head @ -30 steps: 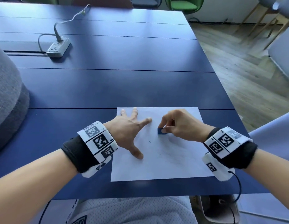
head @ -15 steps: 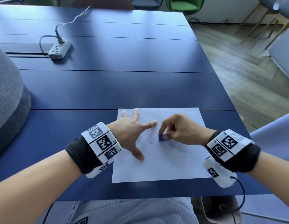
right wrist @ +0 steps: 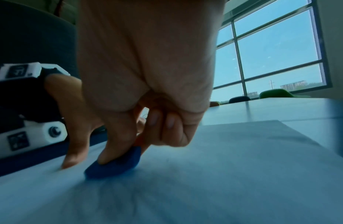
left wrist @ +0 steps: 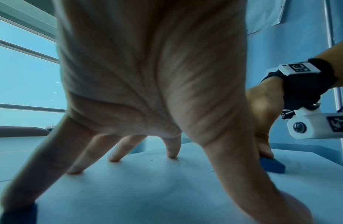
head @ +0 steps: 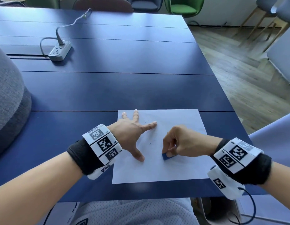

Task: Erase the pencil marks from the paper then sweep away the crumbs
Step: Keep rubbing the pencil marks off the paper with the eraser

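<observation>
A white sheet of paper [head: 178, 168] lies near the table's front edge. My left hand [head: 132, 132] presses flat on its left half with fingers spread wide. My right hand [head: 181, 142] pinches a small blue eraser [head: 166, 156] and holds it down on the paper's middle. The eraser [right wrist: 115, 163] shows under my thumb and forefinger in the right wrist view, and at the right [left wrist: 272, 166] in the left wrist view. Dark crumbs [head: 150, 142] are scattered on the paper between my hands. Faint grey pencil smudges [right wrist: 128, 195] remain on the sheet close to the eraser.
The dark blue table [head: 124, 88] stretches far ahead. A grey power strip [head: 59, 50] with its cable sits at the back left. A grey padded seat [head: 8, 101] stands at the left edge. Wooden floor and chairs lie to the right.
My right hand has dragged the eraser down the paper, toward me. The left hand stays pressed on the sheet.
</observation>
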`<state>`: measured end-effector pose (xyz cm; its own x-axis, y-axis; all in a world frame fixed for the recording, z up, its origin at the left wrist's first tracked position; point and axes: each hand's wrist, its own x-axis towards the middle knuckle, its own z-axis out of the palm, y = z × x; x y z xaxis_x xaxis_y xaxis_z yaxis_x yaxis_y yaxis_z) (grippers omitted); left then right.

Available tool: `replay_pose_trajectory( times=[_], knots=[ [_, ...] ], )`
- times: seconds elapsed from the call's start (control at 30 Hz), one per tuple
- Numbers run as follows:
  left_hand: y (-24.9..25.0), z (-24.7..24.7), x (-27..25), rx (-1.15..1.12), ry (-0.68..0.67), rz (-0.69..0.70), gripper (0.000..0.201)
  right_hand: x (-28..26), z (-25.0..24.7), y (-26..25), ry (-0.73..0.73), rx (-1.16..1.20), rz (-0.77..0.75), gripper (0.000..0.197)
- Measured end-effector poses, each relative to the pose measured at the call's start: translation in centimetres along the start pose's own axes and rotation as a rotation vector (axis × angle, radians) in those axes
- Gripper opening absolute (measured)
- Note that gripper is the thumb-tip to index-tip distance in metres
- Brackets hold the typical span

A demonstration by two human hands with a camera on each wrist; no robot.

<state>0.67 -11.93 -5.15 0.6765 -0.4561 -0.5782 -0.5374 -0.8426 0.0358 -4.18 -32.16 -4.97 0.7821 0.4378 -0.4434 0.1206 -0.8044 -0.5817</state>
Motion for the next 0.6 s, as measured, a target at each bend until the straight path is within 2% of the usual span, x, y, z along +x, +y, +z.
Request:
replay_pose_trajectory(
  times=[0.03,0.13,0.17,0.3,0.33,0.43,0.47,0.6],
  knots=[
    [0.0,0.0,0.0,0.002,-0.002,-0.002,0.129,0.3,-0.1,-0.1,0.019,-0.011,-0.007,0.016],
    [0.0,-0.1,0.0,0.008,-0.004,-0.002,0.130,1.5,-0.5,0.1,0.205,0.018,-0.020,0.019],
    [0.0,-0.1,0.0,0.007,-0.006,-0.001,0.130,1.4,-0.5,0.2,0.215,0.025,-0.027,0.019],
    [0.1,-0.1,-0.1,-0.004,-0.009,-0.003,0.129,0.0,-0.5,0.0,-0.020,-0.037,-0.048,0.017],
    [0.0,-0.1,-0.2,-0.003,-0.011,-0.007,0.129,0.3,-0.5,-0.1,-0.005,-0.040,-0.050,0.017],
    [0.1,-0.2,-0.2,0.007,-0.009,-0.009,0.129,1.2,-0.2,-0.1,0.191,0.019,-0.057,0.020],
    [0.1,-0.2,-0.2,0.007,-0.008,-0.008,0.129,1.1,-0.1,-0.1,0.205,0.030,-0.061,0.020],
    [0.2,-0.2,-0.2,0.000,-0.012,-0.015,0.129,-0.2,0.0,-0.1,-0.004,-0.034,-0.056,0.019]
  ],
)
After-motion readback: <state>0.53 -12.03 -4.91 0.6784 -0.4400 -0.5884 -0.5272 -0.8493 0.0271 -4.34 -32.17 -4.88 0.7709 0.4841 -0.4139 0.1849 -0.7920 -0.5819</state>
